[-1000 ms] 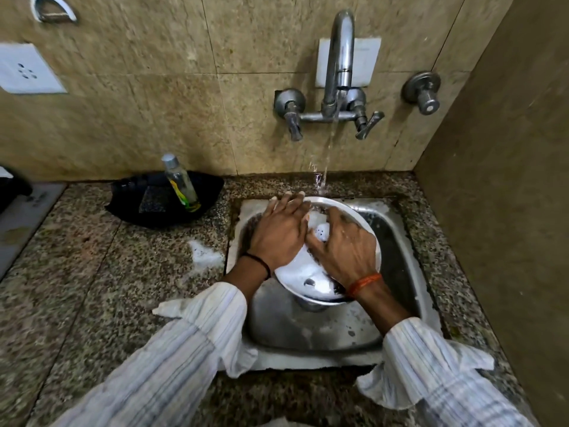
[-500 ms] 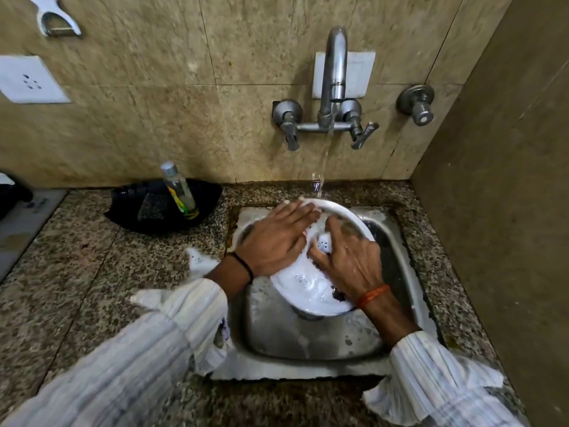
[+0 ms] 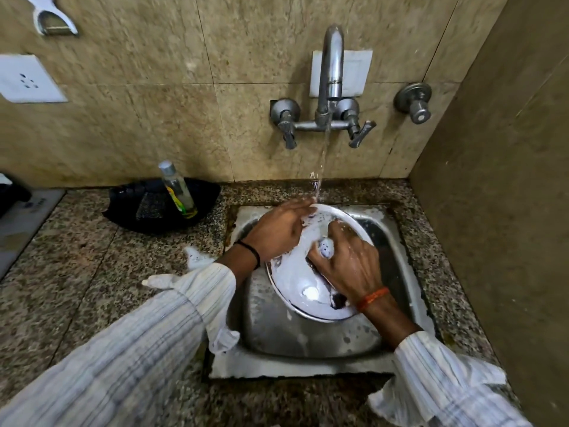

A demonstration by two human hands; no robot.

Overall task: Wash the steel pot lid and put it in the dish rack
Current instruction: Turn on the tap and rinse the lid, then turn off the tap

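Note:
A round steel pot lid (image 3: 295,282), coated in white soap foam, is held tilted over the steel sink (image 3: 277,340). My left hand (image 3: 277,232) lies flat over the lid's upper left rim, gripping it. My right hand (image 3: 351,260) presses on the lid's middle beside its foamy knob (image 3: 326,248), fingers curled; I cannot tell if it holds a scrubber. Water from the tap (image 3: 331,75) falls onto the lid's far edge. No dish rack is in view.
A black dish (image 3: 135,208) with a clear bottle (image 3: 178,189) leaning in it sits on the granite counter (image 3: 77,272), left of the sink. A foam patch (image 3: 197,257) lies near the sink's left rim. A tiled wall stands close on the right.
My left hand has slid up toward the lid's far rim, under the water stream. The right hand has shifted a little across the lid's top. The camera has tilted up slightly.

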